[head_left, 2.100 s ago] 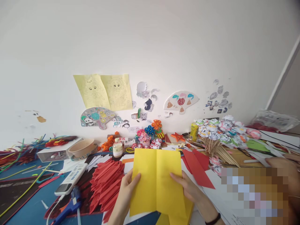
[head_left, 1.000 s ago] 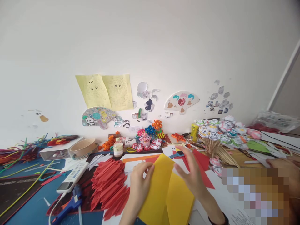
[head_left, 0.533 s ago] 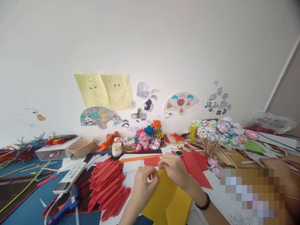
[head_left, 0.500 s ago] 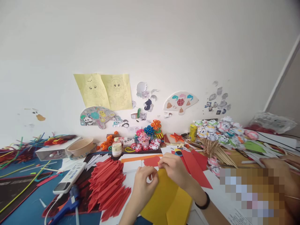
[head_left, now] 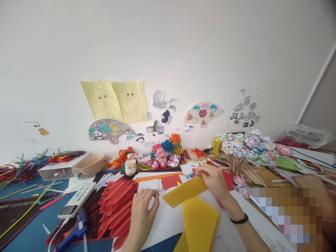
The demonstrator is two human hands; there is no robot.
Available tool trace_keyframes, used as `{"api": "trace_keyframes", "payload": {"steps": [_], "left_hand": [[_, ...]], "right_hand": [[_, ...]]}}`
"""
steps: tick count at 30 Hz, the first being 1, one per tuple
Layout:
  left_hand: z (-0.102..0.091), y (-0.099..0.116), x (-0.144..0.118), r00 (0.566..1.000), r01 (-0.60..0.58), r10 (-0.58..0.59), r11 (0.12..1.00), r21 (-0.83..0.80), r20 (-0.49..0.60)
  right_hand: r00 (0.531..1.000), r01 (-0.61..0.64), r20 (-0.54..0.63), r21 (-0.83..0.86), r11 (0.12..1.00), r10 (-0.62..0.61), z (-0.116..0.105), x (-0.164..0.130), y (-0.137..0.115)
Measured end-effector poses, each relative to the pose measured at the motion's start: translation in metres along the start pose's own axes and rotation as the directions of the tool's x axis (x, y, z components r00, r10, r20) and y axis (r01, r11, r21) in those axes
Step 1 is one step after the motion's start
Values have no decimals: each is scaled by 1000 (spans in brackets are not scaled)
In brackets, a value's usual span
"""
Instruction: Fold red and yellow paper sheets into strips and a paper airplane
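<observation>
Yellow paper: two pieces, one strip (head_left: 185, 190) pinched by right hand (head_left: 214, 180) fingers (left hand (head_left: 143, 213) loosely curled, empty).

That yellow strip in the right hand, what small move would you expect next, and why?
Probably laying the yellow strip aside on the table. The right hand pinches its far end and holds it lifted, apart from the larger yellow sheet lying flat below. The left hand rests open on the white paper, holding nothing, so it looks free to reach for that sheet.
</observation>
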State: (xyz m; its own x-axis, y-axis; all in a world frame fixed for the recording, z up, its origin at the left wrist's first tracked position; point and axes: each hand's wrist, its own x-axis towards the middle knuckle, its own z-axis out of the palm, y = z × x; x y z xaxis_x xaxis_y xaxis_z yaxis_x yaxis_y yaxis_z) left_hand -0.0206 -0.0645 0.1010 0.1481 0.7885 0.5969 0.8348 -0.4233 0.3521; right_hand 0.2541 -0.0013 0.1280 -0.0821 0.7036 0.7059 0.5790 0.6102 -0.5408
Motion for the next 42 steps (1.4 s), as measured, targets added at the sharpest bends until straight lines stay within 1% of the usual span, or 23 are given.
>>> {"api": "trace_keyframes", "payload": {"steps": [3, 6, 7, 9, 12, 14, 16, 18, 23, 26, 29, 31, 32, 33, 34, 35, 36, 37, 38, 39, 40, 41, 42], "left_hand": [[6, 21, 11, 991, -121, 125, 989, 85, -42], [15, 32, 17, 985, -170, 173, 977, 131, -15], [18, 32, 17, 985, -171, 174, 974, 150, -8], [23, 29, 16, 984, -170, 177, 962, 215, -12], [28, 26, 13, 972, -220, 234, 921, 321, -5], [29, 28, 11, 957, -277, 288, 892, 358, 24], [30, 32, 10, 944, -320, 326, 868, 380, 50], [29, 34, 8, 935, -346, 348, 849, 400, 69], [28, 30, 4, 919, -387, 386, 838, 385, 83], [22, 21, 4, 932, -353, 358, 869, 347, 51], [5, 8, 5, 952, -293, 305, 909, 295, 7], [-10, -3, 7, 964, -249, 265, 934, 255, -29], [-17, -9, 7, 970, -219, 237, 947, 235, -53], [-23, -14, 7, 977, -185, 202, 960, 208, -66], [-26, -18, 7, 980, -161, 178, 972, 173, -85], [-28, -20, 8, 984, -124, 138, 984, 130, -108], [-26, -20, 7, 988, -90, 99, 993, 77, -118], [-22, -18, 7, 991, -48, 50, 999, 17, -125], [-17, -15, 7, 993, 6, -11, 999, -46, -119], [-10, -11, 7, 991, 67, -79, 991, -115, -110], [-3, -6, 7, 984, 133, -153, 972, -191, -94], [3, -1, 6, 974, 193, -219, 942, -276, -67], [8, 3, 5, 964, 237, -265, 903, -358, -31]], "right_hand": [[999, 36, 11, 89, 995, -37, 15, -16, -15], [999, 39, 14, 79, 996, -40, 21, -29, -25], [997, 63, 35, 31, 998, -64, 21, -33, -26], [982, 171, 99, -136, 976, -159, 20, -38, -27], [927, 369, 226, -397, 841, -300, 22, -42, -32], [882, 468, 299, -470, 748, -365, 29, -42, -38], [829, 559, 347, -475, 679, -439, 37, -42, -43], [781, 625, 370, -457, 633, -504, 44, -41, -44], [708, 706, 428, -400, 585, -562, 48, -41, -39], [689, 722, 465, -376, 581, -556, 40, -42, -31], [699, 708, 484, -368, 602, -526, 21, -44, -9], [733, 670, 470, -372, 643, -492, 4, -46, 12], [762, 634, 452, -374, 677, -464, -5, -47, 23], [809, 566, 424, -376, 734, -407, -13, -48, 32], [863, 468, 386, -364, 805, -327, -19, -48, 39], [918, 333, 328, -335, 882, -222, -22, -49, 42], [955, 173, 280, -265, 948, -96, -23, -50, 42], [966, 11, 256, -154, 988, 29, -21, -51, 38], [951, -133, 279, -12, 991, 131, -16, -52, 31], [921, -249, 339, 138, 959, 190, -9, -52, 22], [891, -335, 405, 284, 898, 204, 0, -53, 11], [868, -386, 464, 400, 831, 180, 8, -54, 1], [863, -421, 473, 474, 774, 179, 17, -55, -9]]}}
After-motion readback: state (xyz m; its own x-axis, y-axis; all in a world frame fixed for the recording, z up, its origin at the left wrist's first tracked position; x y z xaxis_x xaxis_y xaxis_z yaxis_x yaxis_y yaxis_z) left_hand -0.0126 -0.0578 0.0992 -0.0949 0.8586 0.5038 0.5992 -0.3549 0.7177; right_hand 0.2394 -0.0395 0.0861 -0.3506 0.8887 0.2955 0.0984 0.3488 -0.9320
